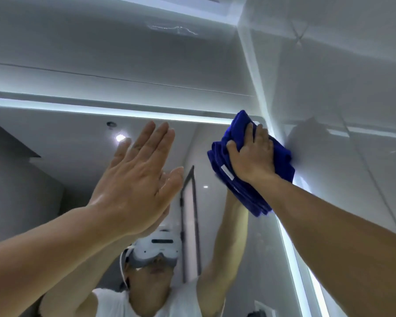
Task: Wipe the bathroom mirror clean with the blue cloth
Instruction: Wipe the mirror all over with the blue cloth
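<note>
Right hand (252, 154) grips the folded blue cloth (249, 170) against the mirror (78, 143) at its top right corner; left hand (135, 181) lies flat, fingers straight, on the glass. Wiping looks mid-task; I can't judge which parts are already clean.

Blue cloth (222, 154), folded in thick layers, white tag shown, pressed against the upper right corner of the mirror (66, 138), a round-cornered pane edged by a lit strip

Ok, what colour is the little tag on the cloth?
White: the tag stands out against the deep blue cloth, best seen in the head view.
</note>
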Demonstrator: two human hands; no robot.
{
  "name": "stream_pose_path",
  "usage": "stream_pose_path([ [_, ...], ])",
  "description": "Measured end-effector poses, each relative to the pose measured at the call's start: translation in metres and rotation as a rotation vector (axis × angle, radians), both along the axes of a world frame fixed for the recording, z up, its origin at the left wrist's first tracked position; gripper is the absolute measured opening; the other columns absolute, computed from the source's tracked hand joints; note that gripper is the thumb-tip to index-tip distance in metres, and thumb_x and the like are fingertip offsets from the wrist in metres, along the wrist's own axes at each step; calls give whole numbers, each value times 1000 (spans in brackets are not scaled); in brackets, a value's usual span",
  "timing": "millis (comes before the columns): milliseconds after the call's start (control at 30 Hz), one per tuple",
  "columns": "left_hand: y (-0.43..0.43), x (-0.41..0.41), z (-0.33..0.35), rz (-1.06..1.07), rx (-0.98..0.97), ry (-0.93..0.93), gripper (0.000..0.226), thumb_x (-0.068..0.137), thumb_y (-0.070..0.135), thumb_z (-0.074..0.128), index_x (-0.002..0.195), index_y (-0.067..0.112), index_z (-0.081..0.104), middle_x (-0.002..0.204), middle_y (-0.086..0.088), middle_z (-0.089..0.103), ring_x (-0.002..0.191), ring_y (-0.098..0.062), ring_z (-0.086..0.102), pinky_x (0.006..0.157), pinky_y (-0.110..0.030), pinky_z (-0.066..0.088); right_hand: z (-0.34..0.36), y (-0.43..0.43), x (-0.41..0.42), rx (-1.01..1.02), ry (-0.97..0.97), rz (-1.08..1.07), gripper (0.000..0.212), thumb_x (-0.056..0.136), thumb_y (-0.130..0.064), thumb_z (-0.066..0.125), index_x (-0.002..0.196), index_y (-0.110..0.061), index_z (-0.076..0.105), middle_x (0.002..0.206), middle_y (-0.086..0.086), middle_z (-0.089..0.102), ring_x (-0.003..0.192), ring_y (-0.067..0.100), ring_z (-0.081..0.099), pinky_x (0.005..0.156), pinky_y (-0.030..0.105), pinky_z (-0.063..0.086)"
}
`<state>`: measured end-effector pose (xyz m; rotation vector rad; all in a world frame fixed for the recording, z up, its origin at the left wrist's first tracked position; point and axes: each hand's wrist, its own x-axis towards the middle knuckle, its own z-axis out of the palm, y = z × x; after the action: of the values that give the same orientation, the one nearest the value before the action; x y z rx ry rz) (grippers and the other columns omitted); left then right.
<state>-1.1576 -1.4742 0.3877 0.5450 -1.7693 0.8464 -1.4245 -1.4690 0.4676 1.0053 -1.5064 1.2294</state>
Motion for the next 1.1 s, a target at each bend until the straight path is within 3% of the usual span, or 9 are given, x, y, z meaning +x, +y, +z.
stream_pose_path([
  [100, -4, -11, -10, -8, 45, -18, 76, 85, 64, -8, 151, 28, -20, 157, 13, -31, 137, 2, -36, 118, -32, -17, -36, -1, 1, 19, 55, -9, 71, 100, -51, 25, 156, -14, 0, 163, 15, 0, 150, 29, 1, 120, 40, -2],
  [267, -28, -27, -39, 58, 58, -51, 75, 91, 59, 4, 155, 24, -12, 161, 8, -23, 142, -5, -31, 121, -38, -10, -96, 0, 3, 54, 57, -11, 70, 101, -50, 25, 157, -18, -2, 164, 11, -2, 151, 26, -2, 120, 38, -4],
  [500, -38, -51, -73, 42, 127, -66, 73, 88, 63, -9, 151, 27, -17, 159, 10, -25, 142, -3, -31, 120, -37, -11, -198, 4, 12, 91, 44, 9, 71, 96, -54, 16, 156, -22, 0, 165, 6, 3, 151, 27, 5, 119, 35, -5],
  [600, -35, -59, -80, 24, 158, -62, 75, 87, 64, -7, 153, 28, -14, 159, 12, -24, 141, -2, -32, 119, -35, -14, -177, 5, 6, 122, 43, -31, 71, 98, -52, 18, 156, -18, -1, 164, 9, 1, 151, 27, -2, 119, 40, -6],
  [800, -30, -55, -85, -13, 90, -61, 77, 88, 65, -7, 155, 27, -6, 162, 11, -14, 144, -1, -24, 121, -37, -8, -59, 1, 1, -12, -111, 24, 72, 100, -50, 23, 157, -12, 3, 164, 15, -1, 151, 30, -5, 121, 47, -3],
  [967, -40, -52, -95, 37, 21, -85, 70, 95, 57, 13, 155, 24, -3, 164, 8, -9, 146, -3, -20, 122, -38, -4, -71, -6, -4, -83, -63, 44, 72, 100, -54, 21, 157, -13, 3, 164, 14, -1, 151, 28, -4, 122, 42, -2],
  [1100, -42, -58, -102, 20, 55, -93, 71, 94, 58, 9, 156, 24, -2, 164, 8, -10, 146, -3, -19, 122, -39, -5, -110, -3, -3, -99, -20, 28, 69, 101, -52, 21, 157, -14, 5, 164, 12, 1, 151, 27, -1, 122, 39, -1],
])
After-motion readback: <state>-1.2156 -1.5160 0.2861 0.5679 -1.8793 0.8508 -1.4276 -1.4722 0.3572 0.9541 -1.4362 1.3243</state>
